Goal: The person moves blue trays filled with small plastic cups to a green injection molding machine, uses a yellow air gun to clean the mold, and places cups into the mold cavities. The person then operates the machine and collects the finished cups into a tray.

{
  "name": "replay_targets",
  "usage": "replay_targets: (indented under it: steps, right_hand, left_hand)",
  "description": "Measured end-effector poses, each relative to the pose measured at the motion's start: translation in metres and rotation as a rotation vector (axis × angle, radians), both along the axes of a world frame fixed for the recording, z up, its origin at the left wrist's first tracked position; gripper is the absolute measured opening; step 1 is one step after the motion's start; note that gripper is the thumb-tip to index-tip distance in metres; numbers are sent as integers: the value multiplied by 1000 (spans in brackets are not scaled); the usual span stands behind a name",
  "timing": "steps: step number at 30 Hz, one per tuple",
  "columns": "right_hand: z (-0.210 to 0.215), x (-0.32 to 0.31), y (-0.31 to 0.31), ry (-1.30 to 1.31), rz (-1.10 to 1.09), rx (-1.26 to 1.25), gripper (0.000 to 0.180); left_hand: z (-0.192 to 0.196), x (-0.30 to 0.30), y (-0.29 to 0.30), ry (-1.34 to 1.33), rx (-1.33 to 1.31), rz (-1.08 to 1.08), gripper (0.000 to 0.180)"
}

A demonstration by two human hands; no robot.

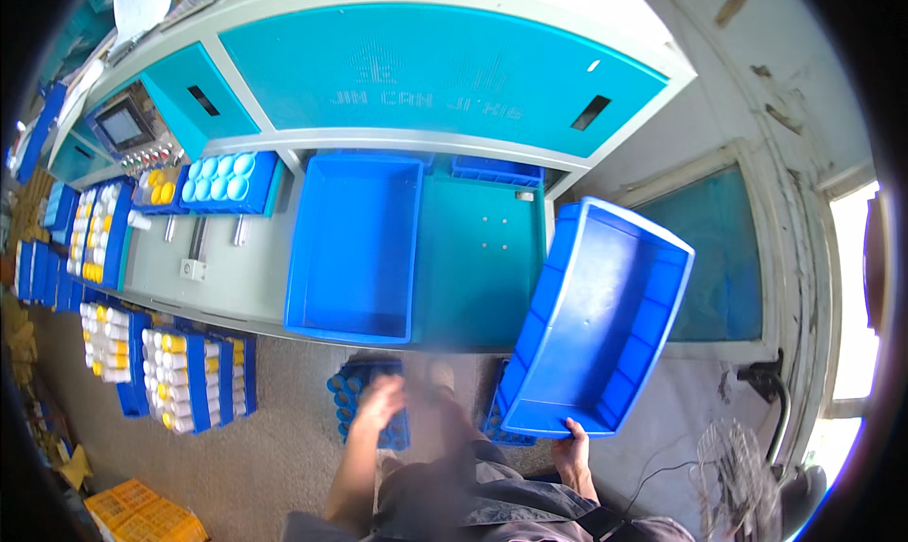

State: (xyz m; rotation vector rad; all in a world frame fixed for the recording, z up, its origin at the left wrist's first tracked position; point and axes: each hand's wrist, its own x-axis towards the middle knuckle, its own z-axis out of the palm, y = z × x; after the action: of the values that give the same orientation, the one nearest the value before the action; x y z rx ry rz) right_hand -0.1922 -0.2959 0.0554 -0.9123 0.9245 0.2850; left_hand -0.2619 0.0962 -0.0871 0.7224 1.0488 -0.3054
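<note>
My right hand (570, 449) grips the near rim of an empty blue plastic bin (598, 305), thumb over the edge. The bin is tilted, its open side turned up and to the right, and its far end reaches the machine's right side. My left hand (381, 402) is smeared by motion in front of my body, above a blue crate (393, 436) of blue round-topped pieces on the floor. Whether its fingers are closed cannot be made out. A second empty blue bin (352, 249) lies flat on the machine's bench, beyond my left hand.
The machine (445, 69) has teal panels and a control screen (123, 126). Trays of light-blue caps (219, 178) and yellow caps (163, 190) sit on its left. Stacked crates of white and yellow bottles (175, 381) stand on the floor; an orange crate (147, 514) and a wire fan guard (733, 476) are low down.
</note>
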Motion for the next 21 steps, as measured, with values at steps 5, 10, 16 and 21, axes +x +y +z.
replay_targets:
  steps: [5,10,16,21]
  right_hand:
    - [-12,-57,18,27,65,-19,17]
    - [-15,-153,19,-65,8,52,13]
    - [-7,-255,-2,-193,439,-25,33]
    - [-19,-220,-17,-31,814,-165,45]
  left_hand:
    - [13,55,96,-166,123,566,65]
    - [40,75,138,-130,43,489,45]
    - [85,-180,121,-291,-193,566,39]
    - [135,-474,-20,-359,130,901,41]
